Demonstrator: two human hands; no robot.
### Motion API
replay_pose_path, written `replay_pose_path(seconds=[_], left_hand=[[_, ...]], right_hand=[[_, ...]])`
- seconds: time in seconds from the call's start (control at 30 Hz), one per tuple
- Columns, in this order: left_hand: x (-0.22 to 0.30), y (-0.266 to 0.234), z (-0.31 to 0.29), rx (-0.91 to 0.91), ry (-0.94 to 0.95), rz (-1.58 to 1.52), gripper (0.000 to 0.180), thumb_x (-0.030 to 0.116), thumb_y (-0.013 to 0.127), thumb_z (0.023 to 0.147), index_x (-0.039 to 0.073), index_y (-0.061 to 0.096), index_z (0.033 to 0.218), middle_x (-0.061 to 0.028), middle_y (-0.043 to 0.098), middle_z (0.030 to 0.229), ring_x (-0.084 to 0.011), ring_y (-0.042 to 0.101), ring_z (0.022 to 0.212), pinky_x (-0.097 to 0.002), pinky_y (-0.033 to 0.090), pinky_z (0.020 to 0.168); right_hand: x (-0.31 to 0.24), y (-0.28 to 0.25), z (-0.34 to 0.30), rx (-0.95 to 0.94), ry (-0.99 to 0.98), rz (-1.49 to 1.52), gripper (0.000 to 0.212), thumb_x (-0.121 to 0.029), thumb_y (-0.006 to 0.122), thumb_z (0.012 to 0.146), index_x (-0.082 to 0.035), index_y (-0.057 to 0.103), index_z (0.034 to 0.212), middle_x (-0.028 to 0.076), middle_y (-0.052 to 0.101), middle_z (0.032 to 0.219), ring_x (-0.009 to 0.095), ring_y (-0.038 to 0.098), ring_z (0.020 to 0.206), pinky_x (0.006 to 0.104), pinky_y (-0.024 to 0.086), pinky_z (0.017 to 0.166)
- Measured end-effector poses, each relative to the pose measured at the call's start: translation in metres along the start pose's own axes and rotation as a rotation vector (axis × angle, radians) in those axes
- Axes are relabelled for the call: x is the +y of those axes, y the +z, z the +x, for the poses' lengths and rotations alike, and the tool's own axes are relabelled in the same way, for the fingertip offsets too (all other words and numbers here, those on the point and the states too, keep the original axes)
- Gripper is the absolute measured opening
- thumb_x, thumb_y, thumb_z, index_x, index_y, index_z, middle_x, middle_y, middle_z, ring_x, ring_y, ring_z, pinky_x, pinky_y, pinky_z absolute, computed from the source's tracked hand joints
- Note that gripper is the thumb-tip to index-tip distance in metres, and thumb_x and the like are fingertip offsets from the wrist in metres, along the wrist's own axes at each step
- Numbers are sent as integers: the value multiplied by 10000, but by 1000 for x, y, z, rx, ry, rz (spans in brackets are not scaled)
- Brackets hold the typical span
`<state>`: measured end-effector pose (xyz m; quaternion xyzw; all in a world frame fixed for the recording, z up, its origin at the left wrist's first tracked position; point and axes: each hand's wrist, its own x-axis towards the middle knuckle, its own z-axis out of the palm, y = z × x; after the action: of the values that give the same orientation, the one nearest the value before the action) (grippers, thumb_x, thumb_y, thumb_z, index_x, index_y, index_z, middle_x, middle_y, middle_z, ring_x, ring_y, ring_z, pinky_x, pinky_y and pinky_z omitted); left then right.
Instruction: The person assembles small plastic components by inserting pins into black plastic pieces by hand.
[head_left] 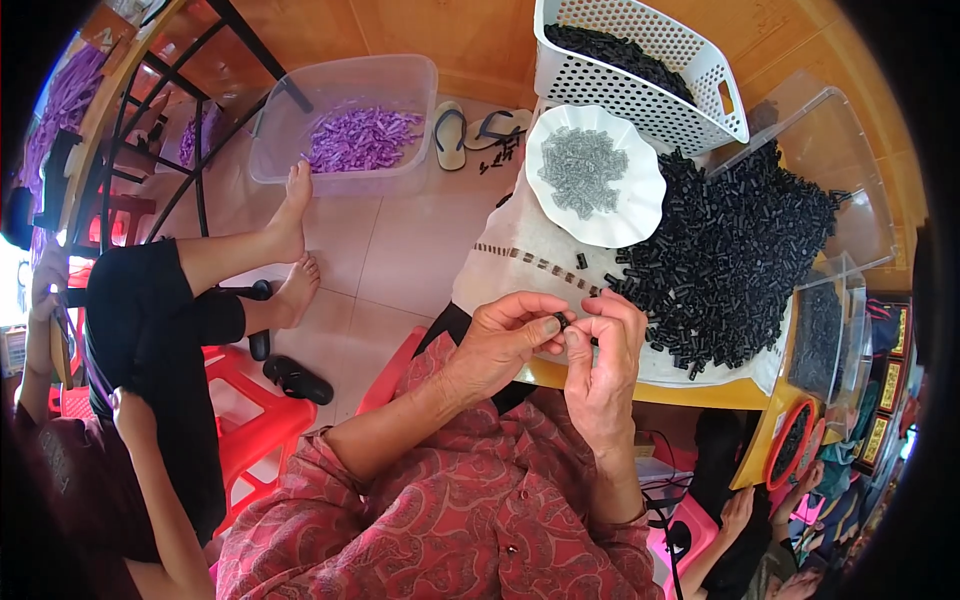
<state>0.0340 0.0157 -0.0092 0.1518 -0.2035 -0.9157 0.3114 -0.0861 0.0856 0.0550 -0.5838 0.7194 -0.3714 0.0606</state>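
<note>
My left hand point(508, 340) and my right hand point(604, 352) meet over the near edge of the table. Between the thumb and finger of my left hand is a small black plastic piece point(560, 321). The fingertips of my right hand pinch at the same spot, and they partly hide the piece. To the right of my hands spreads a big heap of small black plastic pieces point(715, 270) on a white cloth point(500, 265). A white scalloped plate point(640, 215) beyond my hands holds many small clear pieces point(583, 170). One loose black piece point(581, 261) lies on the cloth.
A white perforated basket point(630, 85) with black pieces stands at the back. Clear bins point(870, 190) flank the heap. On the floor are a tub of purple pieces point(365, 138) and slippers point(450, 135). Another person point(150, 350) sits at left beside a red stool point(245, 410); others' hands show lower right.
</note>
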Motion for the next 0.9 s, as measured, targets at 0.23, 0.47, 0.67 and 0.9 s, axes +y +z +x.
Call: replay_pose_path(seconds=[0.23,0.47,0.67,0.9], left_hand=[[6,1,0,-8,-50,-139,232,11,545,922,8,587,1150,-130,629,1079,-163,629,888,-277,541,800],[13,4,0,51,-145,-179,232,19,545,921,44,599,1146,-131,617,1073,-181,599,896,-294,510,778],[11,2,0,11,-92,-142,240,1,560,909,24,596,1145,-124,624,1082,-178,614,916,-300,519,815],[6,3,2,7,-104,-45,242,0,543,919,26,583,1156,-122,621,1093,-172,611,914,-295,512,825]], right_hand=[[-1,-3,-1,48,130,220,85,-67,591,885,1,549,856,153,557,1007,299,540,1004,396,427,879],[15,-32,-6,285,272,273,104,33,556,890,18,593,985,114,566,998,166,577,871,264,479,753],[53,-57,-33,294,375,111,126,42,605,854,9,623,975,70,576,914,113,553,744,232,460,659],[57,-53,-51,165,400,33,110,44,602,847,-1,635,941,40,561,817,85,507,651,217,426,589]])
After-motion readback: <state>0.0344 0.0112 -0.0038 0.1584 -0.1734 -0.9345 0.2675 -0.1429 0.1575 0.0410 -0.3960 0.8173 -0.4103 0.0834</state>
